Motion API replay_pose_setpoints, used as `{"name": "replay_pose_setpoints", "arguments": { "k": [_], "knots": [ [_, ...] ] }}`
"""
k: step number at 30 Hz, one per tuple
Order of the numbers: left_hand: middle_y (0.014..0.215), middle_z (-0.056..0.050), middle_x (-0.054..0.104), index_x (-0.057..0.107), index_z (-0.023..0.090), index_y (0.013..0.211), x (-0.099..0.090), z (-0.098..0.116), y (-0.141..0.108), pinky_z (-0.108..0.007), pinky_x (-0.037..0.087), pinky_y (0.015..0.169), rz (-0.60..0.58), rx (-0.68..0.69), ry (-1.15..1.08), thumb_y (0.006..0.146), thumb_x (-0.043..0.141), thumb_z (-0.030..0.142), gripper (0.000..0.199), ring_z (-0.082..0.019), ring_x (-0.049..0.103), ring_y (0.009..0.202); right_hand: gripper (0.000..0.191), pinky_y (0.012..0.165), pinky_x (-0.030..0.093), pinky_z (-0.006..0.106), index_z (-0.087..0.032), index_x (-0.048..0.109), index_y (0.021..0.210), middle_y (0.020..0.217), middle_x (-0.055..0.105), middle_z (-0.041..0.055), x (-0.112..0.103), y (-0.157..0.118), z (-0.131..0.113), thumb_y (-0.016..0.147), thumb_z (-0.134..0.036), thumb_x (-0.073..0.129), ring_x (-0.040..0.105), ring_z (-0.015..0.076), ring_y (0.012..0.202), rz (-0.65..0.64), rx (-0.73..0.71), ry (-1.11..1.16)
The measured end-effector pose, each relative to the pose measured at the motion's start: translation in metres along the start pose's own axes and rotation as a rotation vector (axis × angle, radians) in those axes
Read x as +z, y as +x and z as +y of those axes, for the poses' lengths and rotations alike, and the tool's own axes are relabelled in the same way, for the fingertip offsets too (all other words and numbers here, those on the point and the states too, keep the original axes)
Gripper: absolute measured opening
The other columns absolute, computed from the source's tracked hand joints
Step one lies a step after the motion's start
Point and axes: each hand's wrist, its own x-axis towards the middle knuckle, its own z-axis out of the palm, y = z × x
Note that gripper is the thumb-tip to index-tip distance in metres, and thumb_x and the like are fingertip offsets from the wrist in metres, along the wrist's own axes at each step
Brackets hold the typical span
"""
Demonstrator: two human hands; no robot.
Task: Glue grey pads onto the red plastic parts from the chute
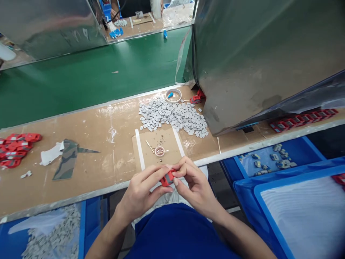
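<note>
Both hands hold one small red toy-like part (167, 178) with a grey patch, just in front of the bench edge. My left hand (144, 189) grips its left side between thumb and fingers. Against its right side, my right hand (192, 183) is closed with thumb and fingertips. Beyond the hands, a small round cup (159, 151) with a thin stick in it stands on a cardboard piece (172, 142) between white tape strips. A wide pile of small grey tiles (172, 115) lies behind that cardboard.
Red parts (16, 149) and camouflage cloth (66, 160) lie left. A tape ring (173, 95) sits behind the tiles. A metal housing (264, 72) rises at right. Blue bins (318, 151) flank the bench (94, 144). Across the green belt (88, 75), another person's hand (114, 13) shows.
</note>
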Motion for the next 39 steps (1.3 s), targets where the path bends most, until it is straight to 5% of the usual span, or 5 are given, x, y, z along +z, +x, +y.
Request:
{"name": "replay_pose_setpoints", "arguments": {
  "k": [7, 17, 27, 34, 39],
  "knots": [
    [0.096, -0.011, 0.08, 0.072, 0.019, 0.126, 0.002, -0.007, 0.0, -0.026, 0.063, 0.072, 0.035, -0.115, -0.098, 0.089, 0.074, 0.046, 0.045, -0.02, 0.077, 0.081, 0.012, 0.09, 0.057, 0.034, -0.021, 0.068, 0.098, 0.108, 0.065, 0.0079, -0.005, 0.004, -0.002, 0.1, -0.032, 0.064, 0.068, 0.018, 0.101, -0.048, 0.044, 0.058],
    [0.101, -0.013, 0.082, 0.075, 0.019, 0.118, 0.0, -0.014, -0.002, -0.029, 0.063, 0.073, -0.016, -0.206, -0.1, 0.091, 0.071, 0.05, 0.042, -0.024, 0.079, 0.086, 0.008, 0.086, 0.057, 0.032, -0.02, 0.067, 0.096, 0.105, 0.073, 0.0067, -0.013, 0.015, -0.013, 0.098, -0.016, 0.06, 0.07, 0.0181, 0.099, -0.153, -0.021, -0.174],
    [0.09, -0.01, 0.081, 0.078, 0.021, 0.108, -0.023, -0.015, 0.004, -0.024, 0.063, 0.071, -0.038, -0.139, -0.173, 0.089, 0.068, 0.059, 0.044, -0.021, 0.077, 0.074, 0.016, 0.072, 0.046, 0.025, -0.02, 0.055, 0.082, 0.088, 0.056, 0.0, -0.007, 0.024, -0.031, 0.095, -0.016, 0.063, 0.057, 0.0139, 0.081, -0.255, -0.042, -0.243],
    [0.101, -0.006, 0.084, 0.076, 0.032, 0.122, -0.008, -0.033, 0.035, -0.026, 0.066, 0.069, -0.158, 0.005, -0.19, 0.087, 0.074, 0.053, 0.041, -0.025, 0.08, 0.076, 0.02, 0.077, 0.048, 0.028, -0.021, 0.057, 0.08, 0.089, 0.062, 0.002, -0.028, 0.012, -0.036, 0.095, -0.028, 0.067, 0.061, 0.016, 0.085, -0.043, -0.065, -0.192],
    [0.112, -0.004, 0.083, 0.072, 0.034, 0.13, -0.01, -0.058, 0.034, -0.024, 0.067, 0.074, -0.259, -0.045, -0.186, 0.09, 0.071, 0.052, 0.045, -0.023, 0.081, 0.079, 0.023, 0.08, 0.05, 0.032, -0.021, 0.062, 0.085, 0.096, 0.069, 0.006, -0.105, -0.03, -0.036, 0.104, -0.032, 0.055, 0.066, 0.0179, 0.089, 0.319, -0.009, -0.461]
  ]
}}
